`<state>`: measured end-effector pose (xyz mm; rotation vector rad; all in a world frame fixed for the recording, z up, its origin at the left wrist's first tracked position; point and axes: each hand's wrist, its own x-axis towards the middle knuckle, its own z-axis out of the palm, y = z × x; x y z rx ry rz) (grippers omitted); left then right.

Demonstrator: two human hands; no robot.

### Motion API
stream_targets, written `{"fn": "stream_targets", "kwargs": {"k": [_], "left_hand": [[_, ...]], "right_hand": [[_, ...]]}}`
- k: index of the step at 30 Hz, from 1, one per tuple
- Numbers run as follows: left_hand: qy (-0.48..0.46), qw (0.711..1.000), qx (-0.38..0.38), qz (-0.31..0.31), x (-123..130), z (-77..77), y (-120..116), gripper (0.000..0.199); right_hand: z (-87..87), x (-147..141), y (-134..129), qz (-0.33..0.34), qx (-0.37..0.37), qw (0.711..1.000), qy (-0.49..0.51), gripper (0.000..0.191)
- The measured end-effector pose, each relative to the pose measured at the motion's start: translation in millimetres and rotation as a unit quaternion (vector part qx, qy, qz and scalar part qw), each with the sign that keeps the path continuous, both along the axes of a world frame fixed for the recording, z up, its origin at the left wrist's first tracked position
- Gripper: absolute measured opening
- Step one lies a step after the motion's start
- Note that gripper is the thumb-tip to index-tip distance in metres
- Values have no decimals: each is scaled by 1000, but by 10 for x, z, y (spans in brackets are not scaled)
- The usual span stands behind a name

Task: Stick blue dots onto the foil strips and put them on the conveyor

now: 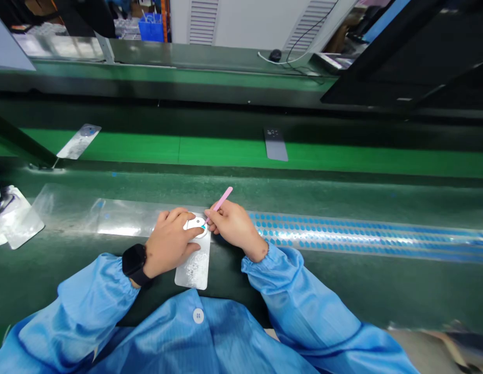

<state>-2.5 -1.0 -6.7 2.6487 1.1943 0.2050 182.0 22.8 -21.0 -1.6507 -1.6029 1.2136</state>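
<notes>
Right hand (235,226): grip closed on slim pink plastic tweezers (221,204), tips down at a small cyan tab (203,226) on a round white disc (194,225). Left hand (169,244): grip open, fingers (182,216) laid across the disc, pressing it down. Black smartwatch (134,262) on left wrist; pale blue striped sleeves (282,280) at both cuffs.

Disc sits on a small rectangular frosted silver card (193,267), central on the dark green counter (69,275). At 3 o'clock, a long clear strip dotted with blue circles (362,234). At 9 o'clock, a clear film strip (124,218), then loose film sheets (17,218) beyond. At 12 o'clock, a grey rectangular plate (275,144) on a green belt (221,148).
</notes>
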Motion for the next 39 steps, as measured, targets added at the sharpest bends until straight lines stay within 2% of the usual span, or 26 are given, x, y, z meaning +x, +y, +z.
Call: {"fn": "stream_targets", "kwargs": {"k": [3, 5, 8, 10, 11, 13, 15, 19, 23, 28, 32, 35, 37, 39], "left_hand": [[9, 1000, -2, 8, 15, 18, -7, 29], [9, 1000, -3, 14, 21, 16, -10, 29], [3, 1000, -7, 23, 31, 2, -10, 31], [-4, 1000, -11, 28, 41, -7, -8, 34], [-8, 999, -13, 31, 48, -10, -7, 36], [-13, 999, -20, 41, 60, -13, -5, 39], [-15, 998, -30, 51, 70, -14, -5, 41], [-15, 997, -43, 65, 80, -20, -4, 41], [-6, 996, -55, 72, 95, -16, 11, 42], [5, 995, -78, 68, 145, 21, 79, 45], [11, 992, -104, 71, 178, 55, 159, 44], [-13, 989, -125, 82, 177, 43, 169, 42], [-71, 984, -135, 97, 165, 6, 149, 42], [-159, 974, -121, 110, 141, -36, 130, 39]], "right_hand": [[45, 30, 14, 0, -2, 1000, -3, 12], [125, 86, 3, -13, 28, 999, -16, 14], [240, 183, -91, 5, 175, 981, -80, 18], [247, 212, -207, 73, 260, 954, -129, 21], [227, 210, -273, 114, 274, 942, -157, 22], [160, 173, -398, 183, 251, 923, -227, 24], [102, 113, -486, 221, 210, 903, -302, 27], [104, 20, -524, 244, 166, 878, -376, 35], [163, 3, -500, 256, 158, 873, -384, 28], [180, -17, -497, 245, 155, 873, -391, 33], [155, -29, -480, 239, 161, 884, -369, 27], [102, 6, -470, 194, 167, 918, -302, 23], [68, 38, -459, 123, 162, 953, -225, 38], [58, 44, -416, 69, 112, 982, -135, 53]]}}
